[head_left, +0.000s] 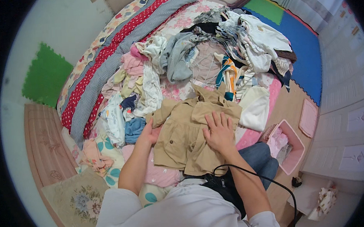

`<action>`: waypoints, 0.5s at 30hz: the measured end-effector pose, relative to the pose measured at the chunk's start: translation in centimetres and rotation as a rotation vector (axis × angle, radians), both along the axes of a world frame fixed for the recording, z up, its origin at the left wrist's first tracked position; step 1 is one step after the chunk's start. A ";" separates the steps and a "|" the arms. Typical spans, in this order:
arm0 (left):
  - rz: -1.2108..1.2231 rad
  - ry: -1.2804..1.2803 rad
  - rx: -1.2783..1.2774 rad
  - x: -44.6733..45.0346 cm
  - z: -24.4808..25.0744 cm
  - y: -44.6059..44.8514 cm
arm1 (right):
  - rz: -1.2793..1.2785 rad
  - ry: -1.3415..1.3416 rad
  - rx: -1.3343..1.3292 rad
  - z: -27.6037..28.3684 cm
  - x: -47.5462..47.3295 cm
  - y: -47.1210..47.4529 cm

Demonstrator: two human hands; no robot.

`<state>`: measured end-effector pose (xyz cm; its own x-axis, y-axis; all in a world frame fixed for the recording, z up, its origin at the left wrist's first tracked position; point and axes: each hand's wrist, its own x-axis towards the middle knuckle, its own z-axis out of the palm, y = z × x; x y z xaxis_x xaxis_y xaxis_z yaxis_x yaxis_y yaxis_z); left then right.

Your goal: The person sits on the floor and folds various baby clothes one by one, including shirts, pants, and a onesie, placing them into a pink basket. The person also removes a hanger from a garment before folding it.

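A tan buttoned coat (177, 135) lies spread over my lap and the bed's edge, its collar pointing away from me. My left hand (149, 131) is at the coat's left sleeve, with the thumb on the cuff and the other fingers partly hidden under the cloth. My right hand (220, 131) rests flat on the coat's right part, palm down and fingers spread. Blue denim clothing (134, 130) lies just left of my left hand. A folded white cloth (255, 108) is to the right of the coat.
Beyond the coat lie heaped clothes (179, 55) and several wire hangers (208, 65). A striped and red dotted quilt (106, 56) runs along the bed's left side. On the floor at right stands a pink bin (298, 151) with clothes inside, near its pink lid (309, 117). A black cable (273, 181) crosses my right forearm.
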<state>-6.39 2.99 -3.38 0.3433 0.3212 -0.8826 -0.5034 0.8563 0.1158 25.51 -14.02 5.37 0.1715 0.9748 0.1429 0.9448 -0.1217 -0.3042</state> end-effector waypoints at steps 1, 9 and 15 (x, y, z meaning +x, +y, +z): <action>0.058 0.028 0.056 -1.9 -2.6 0.6 | 0.019 0.017 0.008 0.0 -0.4 0.2; 0.476 0.835 1.306 7.6 12.5 0.7 | 0.038 -0.058 0.038 1.5 -0.2 -0.5; -0.134 0.873 1.645 16.4 14.1 -3.2 | 0.099 -0.045 0.076 -0.1 -0.8 0.6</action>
